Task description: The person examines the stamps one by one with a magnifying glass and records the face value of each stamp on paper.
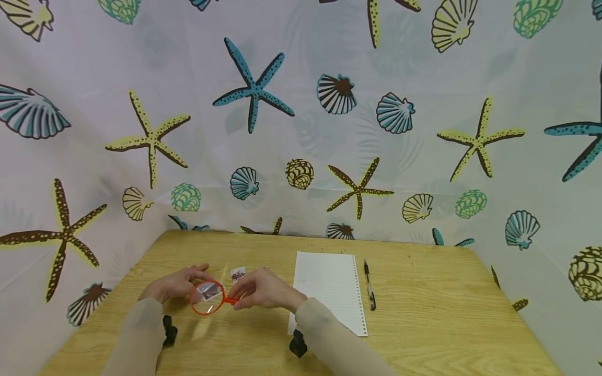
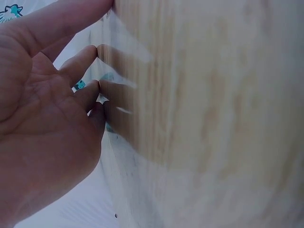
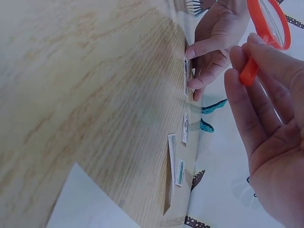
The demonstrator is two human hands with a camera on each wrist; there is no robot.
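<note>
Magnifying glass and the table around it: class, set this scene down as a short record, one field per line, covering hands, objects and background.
Right hand: grips the magnifying glass by its handle
Magnifying glass color: red-orange
Seen through lens: a small picture card
Left hand: fingertips at that card
Another card: on the table, beyond the magnifying glass
Paper: lined, holes along its right edge
Pen: right of the paper, apart from it
Background: cloth with starfish and shells
</note>
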